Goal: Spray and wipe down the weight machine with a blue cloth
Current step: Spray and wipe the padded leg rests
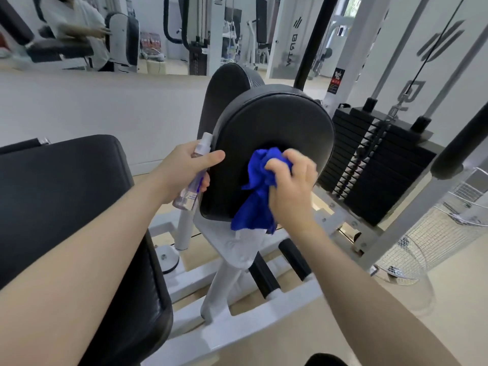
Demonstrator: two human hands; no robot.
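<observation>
Two hands work at one weight machine; the right hand has its grip bunched round one blue cloth, pressed on the lower middle of one black pad; the left hand holds one clear spray bottle at the pad's left edge; one weight stack stands to the right.

Mirrored letters, perhaps "WTPB", stand on the white panel; the red-and-black sticker is unreadable.
</observation>
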